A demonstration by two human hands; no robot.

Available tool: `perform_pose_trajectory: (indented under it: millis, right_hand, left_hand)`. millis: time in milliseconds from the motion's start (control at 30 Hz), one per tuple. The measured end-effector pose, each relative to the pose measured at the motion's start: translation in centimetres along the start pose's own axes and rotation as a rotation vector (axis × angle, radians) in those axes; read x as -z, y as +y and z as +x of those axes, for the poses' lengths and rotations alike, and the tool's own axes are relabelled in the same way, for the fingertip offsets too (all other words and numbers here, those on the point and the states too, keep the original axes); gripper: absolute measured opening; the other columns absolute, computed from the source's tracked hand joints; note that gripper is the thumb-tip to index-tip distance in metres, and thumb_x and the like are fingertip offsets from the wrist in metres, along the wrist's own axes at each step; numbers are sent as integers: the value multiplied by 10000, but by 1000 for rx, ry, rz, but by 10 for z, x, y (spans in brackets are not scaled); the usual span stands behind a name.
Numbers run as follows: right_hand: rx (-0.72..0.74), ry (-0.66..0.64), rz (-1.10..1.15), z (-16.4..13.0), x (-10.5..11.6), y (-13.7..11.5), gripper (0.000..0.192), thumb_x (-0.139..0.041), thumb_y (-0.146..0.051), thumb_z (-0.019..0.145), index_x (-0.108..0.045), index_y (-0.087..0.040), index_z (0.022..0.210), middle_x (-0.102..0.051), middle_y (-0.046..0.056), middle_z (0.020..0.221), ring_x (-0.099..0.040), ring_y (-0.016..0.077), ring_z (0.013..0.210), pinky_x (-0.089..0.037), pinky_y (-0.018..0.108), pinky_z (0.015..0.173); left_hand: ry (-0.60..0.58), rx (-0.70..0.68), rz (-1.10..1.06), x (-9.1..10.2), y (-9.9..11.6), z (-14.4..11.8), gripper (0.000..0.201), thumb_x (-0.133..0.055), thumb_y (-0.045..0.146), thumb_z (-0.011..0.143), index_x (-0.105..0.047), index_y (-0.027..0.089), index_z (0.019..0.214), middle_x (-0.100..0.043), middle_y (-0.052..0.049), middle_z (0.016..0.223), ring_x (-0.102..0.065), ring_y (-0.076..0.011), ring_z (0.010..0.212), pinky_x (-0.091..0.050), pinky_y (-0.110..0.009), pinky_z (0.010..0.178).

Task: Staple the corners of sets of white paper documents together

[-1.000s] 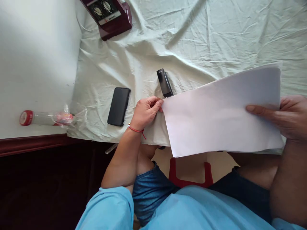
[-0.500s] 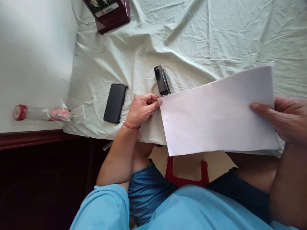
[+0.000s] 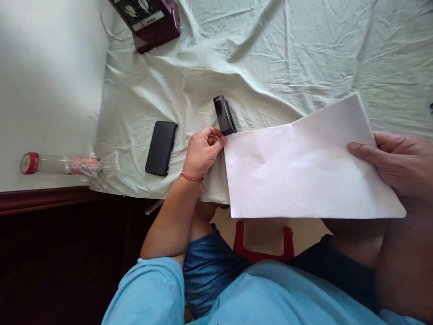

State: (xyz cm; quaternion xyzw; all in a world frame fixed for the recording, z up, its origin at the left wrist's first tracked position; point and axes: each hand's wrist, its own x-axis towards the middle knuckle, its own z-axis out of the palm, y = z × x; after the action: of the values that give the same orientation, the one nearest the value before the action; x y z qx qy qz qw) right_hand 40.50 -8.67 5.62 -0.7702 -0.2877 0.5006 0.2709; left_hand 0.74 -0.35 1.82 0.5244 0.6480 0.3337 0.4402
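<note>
Some white rectangular paper (image 3: 297,176) is at four o'clock from the black oblong stapler (image 3: 223,115), left hand (image 3: 203,151) pinching its ten-o'clock corner, right hand (image 3: 401,160) its three-o'clock end; uneven pulling could crease it.

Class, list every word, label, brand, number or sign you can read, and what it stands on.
"NANBAO", probably, the letters being small: pale label on the dark red box.
Black stapler: faint mark near its far end, too small to read.
Red cap: any marks too blurred to read.
White paper: none visible.
</note>
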Motion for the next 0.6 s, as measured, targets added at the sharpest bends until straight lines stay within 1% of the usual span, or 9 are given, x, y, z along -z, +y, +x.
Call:
perform_pose_trajectory:
  millis: [67, 133, 233, 333, 433, 500, 600]
  right_hand:
    - [-29, 6, 0, 0, 1, -1, 849, -1004, -648, 571, -848, -271, 1315, -809, 118, 961, -742, 369, 629, -554, 425, 398]
    - [-39, 25, -1, 0, 0, -2, 854, -1008, -630, 549, -851, -269, 1307, -806, 119, 944, -729, 367, 603, -535, 422, 377]
    - [-2, 68, 34, 1, -2, -3, 844, -1009, -617, 525, -863, -260, 1276, -796, 112, 900, -698, 325, 552, -488, 372, 343]
    - [48, 96, 85, 1, -4, -3, 847, -1022, -610, 493, -876, -252, 1246, -795, 103, 895, -682, 290, 534, -468, 337, 335]
    - [86, 131, 95, 5, -3, 1, 824, -1030, -621, 505, -888, -253, 1228, -800, 93, 913, -674, 260, 528, -449, 302, 328]
    - [114, 166, 103, 9, -1, 6, 802, -1034, -614, 529, -888, -269, 1237, -805, 80, 924, -670, 240, 523, -426, 271, 318]
    - [151, 198, 133, 16, 2, 13, 768, -1042, -578, 555, -886, -287, 1248, -813, 71, 950, -675, 228, 529, -429, 250, 320]
  left_hand:
    - [31, -17, 44, -2, 1, 0, 106, -768, 147, 847, -688, 185, 789, -620, 49, 597, -460, -78, 526, -282, -244, 532]
    - [57, -32, 79, -4, 1, 0, 127, -770, 109, 846, -697, 180, 769, -639, 46, 603, -501, -81, 546, -309, -241, 554]
    - [71, -47, 105, -6, 2, 0, 164, -770, 66, 843, -698, 185, 755, -636, 52, 582, -511, -84, 524, -311, -253, 545]
    - [77, -54, 83, -8, 3, 1, 188, -758, 28, 849, -694, 188, 776, -624, 66, 567, -498, -80, 500, -319, -256, 537]
    - [101, -73, 20, -10, -1, 3, 219, -772, -16, 831, -699, 188, 858, -659, 73, 603, -541, -77, 527, -384, -236, 572]
    - [112, -99, -7, -11, -8, 6, 262, -792, -23, 818, -698, 191, 935, -676, 75, 627, -580, -82, 552, -422, -227, 592]
    - [122, -184, -6, -10, -22, 9, 301, -811, 22, 840, -685, 200, 1046, -710, 55, 697, -655, -108, 619, -491, -232, 627]
